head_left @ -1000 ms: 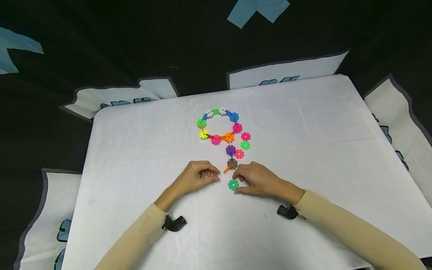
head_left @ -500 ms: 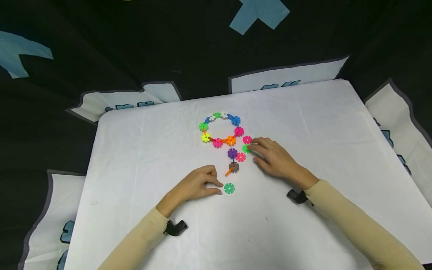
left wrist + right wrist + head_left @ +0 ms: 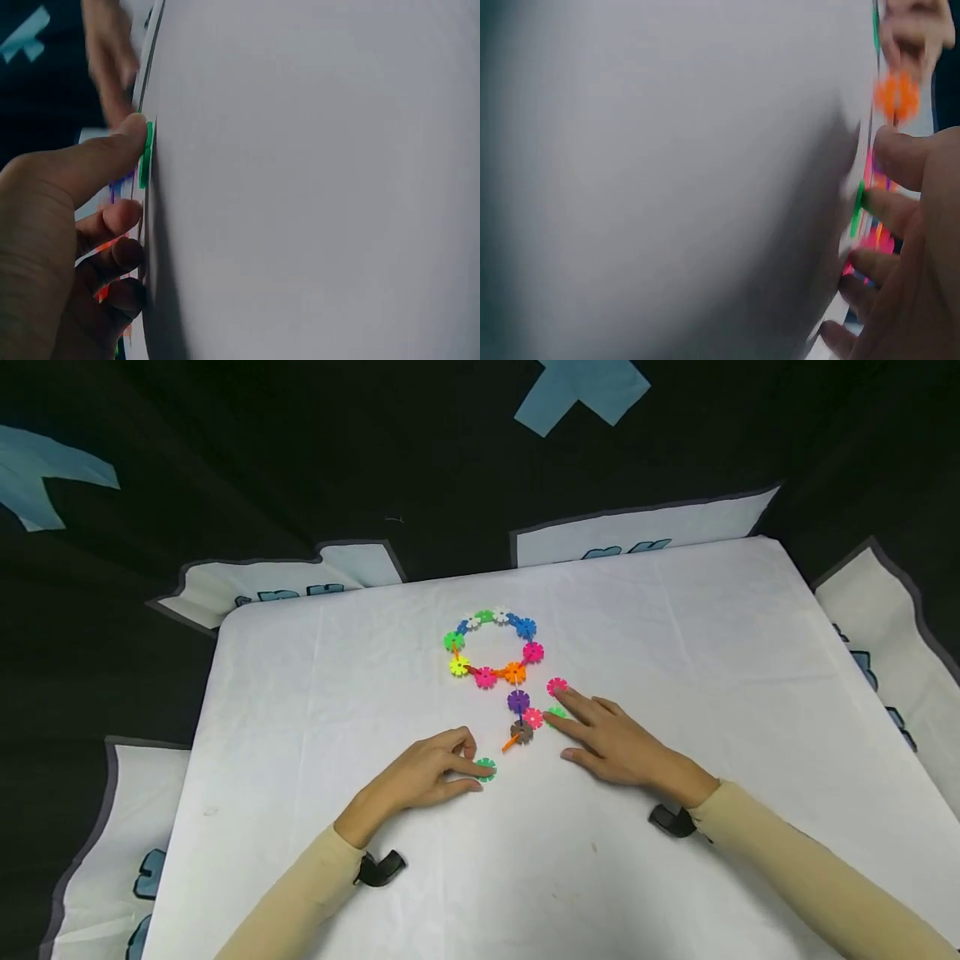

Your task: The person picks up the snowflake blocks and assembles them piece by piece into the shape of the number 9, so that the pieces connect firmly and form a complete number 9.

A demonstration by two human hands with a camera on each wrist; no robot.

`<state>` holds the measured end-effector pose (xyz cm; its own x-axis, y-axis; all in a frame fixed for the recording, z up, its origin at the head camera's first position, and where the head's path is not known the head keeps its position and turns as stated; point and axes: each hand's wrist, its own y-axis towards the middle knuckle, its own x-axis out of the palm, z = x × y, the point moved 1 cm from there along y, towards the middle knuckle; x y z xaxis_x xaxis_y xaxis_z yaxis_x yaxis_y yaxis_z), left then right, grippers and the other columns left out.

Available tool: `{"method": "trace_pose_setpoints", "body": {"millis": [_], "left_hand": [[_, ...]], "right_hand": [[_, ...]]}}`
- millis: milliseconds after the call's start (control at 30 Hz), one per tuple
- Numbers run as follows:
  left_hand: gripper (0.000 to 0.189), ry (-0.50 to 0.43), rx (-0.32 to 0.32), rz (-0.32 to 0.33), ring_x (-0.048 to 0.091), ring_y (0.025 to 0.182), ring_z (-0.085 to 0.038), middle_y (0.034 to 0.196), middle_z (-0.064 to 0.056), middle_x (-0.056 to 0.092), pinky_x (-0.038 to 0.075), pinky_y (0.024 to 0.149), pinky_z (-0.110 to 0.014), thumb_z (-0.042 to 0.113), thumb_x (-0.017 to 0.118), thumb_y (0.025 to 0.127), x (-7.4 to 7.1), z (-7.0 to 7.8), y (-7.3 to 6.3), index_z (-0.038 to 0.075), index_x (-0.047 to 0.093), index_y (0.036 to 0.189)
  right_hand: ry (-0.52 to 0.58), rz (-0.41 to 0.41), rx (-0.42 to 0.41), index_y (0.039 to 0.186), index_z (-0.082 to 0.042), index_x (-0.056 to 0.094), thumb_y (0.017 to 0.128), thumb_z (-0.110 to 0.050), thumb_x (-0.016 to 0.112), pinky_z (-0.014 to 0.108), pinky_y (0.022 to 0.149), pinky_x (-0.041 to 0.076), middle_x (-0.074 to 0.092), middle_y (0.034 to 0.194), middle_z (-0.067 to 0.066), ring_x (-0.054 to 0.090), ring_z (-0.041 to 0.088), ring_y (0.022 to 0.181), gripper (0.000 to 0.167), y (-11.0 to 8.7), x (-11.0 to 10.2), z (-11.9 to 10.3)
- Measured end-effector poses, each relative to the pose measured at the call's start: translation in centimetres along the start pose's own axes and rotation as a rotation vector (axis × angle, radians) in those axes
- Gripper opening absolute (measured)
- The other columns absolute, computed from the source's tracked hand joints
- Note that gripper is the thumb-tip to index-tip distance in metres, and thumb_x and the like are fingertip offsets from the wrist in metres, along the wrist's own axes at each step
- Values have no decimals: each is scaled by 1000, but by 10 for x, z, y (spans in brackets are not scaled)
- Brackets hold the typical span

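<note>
In the head view my left hand has its index fingertip on a teal notched disc, thumb beside it. The left wrist view shows this disc edge-on, low against the cloth. My right hand has spread fingers touching a loose green disc and a pink disc. A coral disc lies just left of them. Above is a ring of linked coloured discs, including an orange disc. From it hangs a tail with a purple disc, a brown disc and an orange piece.
A white cloth covers the table. Dark fabric with pale blue shapes surrounds its far side. Both sleeved wrists carry a black camera mount, the left mount and the right mount.
The right hand left the teal disc, reached to the loose pink and green discs, and slid them nearer. The left hand reached the teal disc, which moved left, away from the tail.
</note>
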<state>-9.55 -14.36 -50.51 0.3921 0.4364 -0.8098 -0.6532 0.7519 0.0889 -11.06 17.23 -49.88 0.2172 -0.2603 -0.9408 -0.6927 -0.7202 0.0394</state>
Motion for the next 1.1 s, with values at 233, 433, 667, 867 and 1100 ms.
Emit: {"method": "trace_pose_setpoints", "body": {"millis": [233, 433, 667, 867, 1100], "left_hand": [[17, -8, -22, 53, 42, 75, -2, 92, 10, 50, 37, 61, -18, 31, 76, 87, -6, -8, -6, 28, 79, 103], [18, 2, -29, 37, 43, 77, -2, 93, 11, 50, 38, 64, -17, 34, 72, 89, -1, -6, -7, 29, 78, 105], [15, -10, -38, 65, 43, 76, -2, 90, 10, 51, 39, 63, -18, 31, 75, 87, -9, -5, -7, 27, 79, 100], [15, -28, -41, 43, 43, 75, -3, 89, 11, 50, 38, 63, -17, 34, 72, 89, -9, -5, -6, 27, 79, 101], [16, -15, -38, 37, 44, 75, -3, 89, 11, 50, 39, 63, -18, 34, 73, 89, -7, -7, -7, 27, 79, 101]], "right_hand": [[65, 97, 11, 143, -12, 51, 92, -30, 66, 56, 108, 37, 34, 155, 20, 33, 37, 143, 56, 2, 3, -8], [54, -44, 100, 150, -21, 42, 96, -40, 57, 58, 113, 29, 21, 160, 23, 20, 42, 148, 59, 16, 4, 3], [31, -32, 26, 151, -23, 39, 94, -44, 60, 59, 113, 27, 17, 161, 22, 18, 43, 148, 64, 7, 6, -7], [-28, -74, -2, 148, -22, 45, 96, -42, 58, 55, 111, 33, 24, 161, 17, 23, 35, 149, 57, 5, -2, -12], [47, -136, 91, 153, -12, 33, 96, -46, 56, 55, 117, 26, 13, 162, 21, 14, 40, 150, 70, -15, 8, -51]]}}
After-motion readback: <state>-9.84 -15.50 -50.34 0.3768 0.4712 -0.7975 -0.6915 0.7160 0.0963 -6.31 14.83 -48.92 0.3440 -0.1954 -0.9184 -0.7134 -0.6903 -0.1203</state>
